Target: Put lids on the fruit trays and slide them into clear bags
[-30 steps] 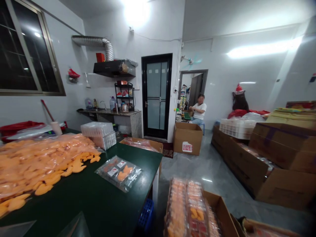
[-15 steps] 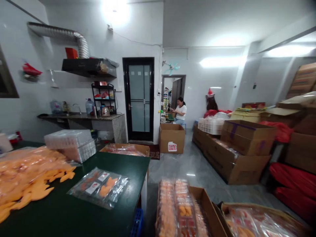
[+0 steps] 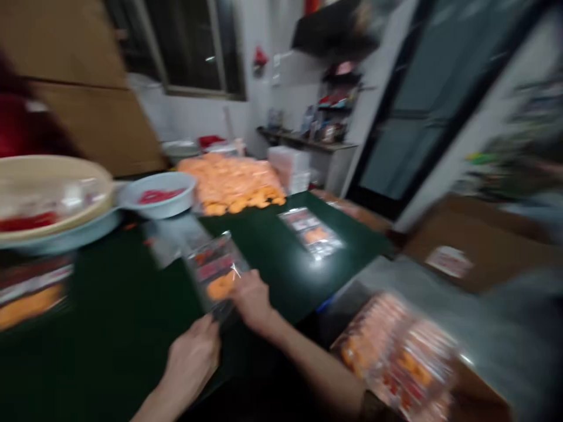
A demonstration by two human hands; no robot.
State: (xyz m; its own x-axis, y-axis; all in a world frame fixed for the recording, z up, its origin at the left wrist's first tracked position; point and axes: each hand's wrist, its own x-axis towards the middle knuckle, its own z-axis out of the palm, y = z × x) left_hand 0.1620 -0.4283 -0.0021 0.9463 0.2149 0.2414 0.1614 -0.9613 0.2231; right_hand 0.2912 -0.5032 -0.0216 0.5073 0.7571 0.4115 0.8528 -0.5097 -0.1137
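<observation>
Motion blur smears the view and the fingers are hard to make out, but the left hand (image 3: 193,357) and right hand (image 3: 253,299) appear closed on the lower end of a clear packet (image 3: 215,272). Both forearms reach up from the frame's bottom edge, over the dark green table (image 3: 281,234).

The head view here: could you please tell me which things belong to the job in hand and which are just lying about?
Job: left hand, right hand, held orange-filled packet, second packet on the table, orange heap.
Lying about: wall counter, cardboard box.
</observation>
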